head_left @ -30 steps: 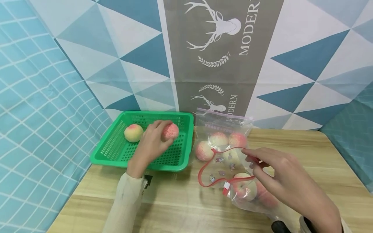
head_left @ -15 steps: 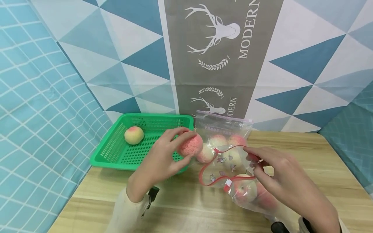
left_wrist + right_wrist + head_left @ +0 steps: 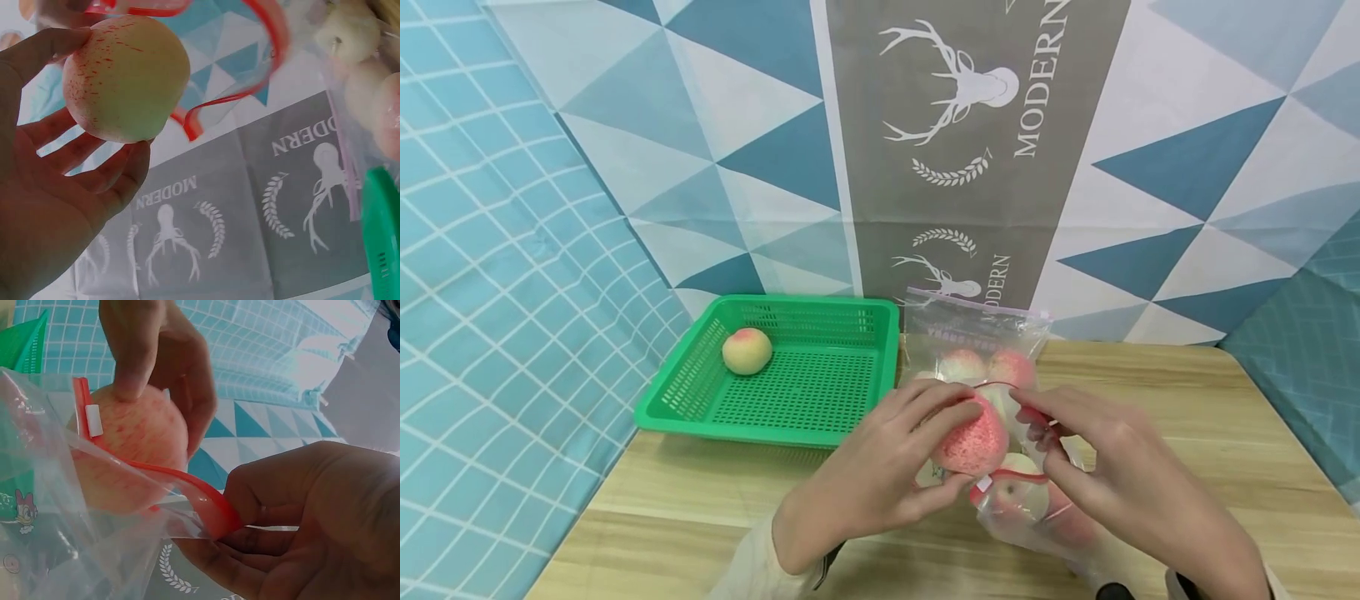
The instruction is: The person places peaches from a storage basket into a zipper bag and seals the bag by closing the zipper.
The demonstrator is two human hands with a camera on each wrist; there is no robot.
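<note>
My left hand grips a pink and yellow peach at the mouth of a clear zip bag with a red rim. In the left wrist view the thumb and fingers curl round the peach. My right hand pinches the bag's red rim, which stands spread apart. Seen from the right wrist, the peach is partly behind the bag's clear film, by the white slider. Whether peaches lie inside this bag or behind it is hard to tell; one peach shows through film below the rim.
A green basket stands at the left with a single peach in it. Behind the red-rimmed bag, a clear bag with a lilac top edge holds peaches. A patterned cloth wall rises behind the wooden table.
My left hand has carried the peach out of the green basket, rightward to the red-rimmed bag's mouth. The right hand keeps its pinch on the rim and has hardly moved.
</note>
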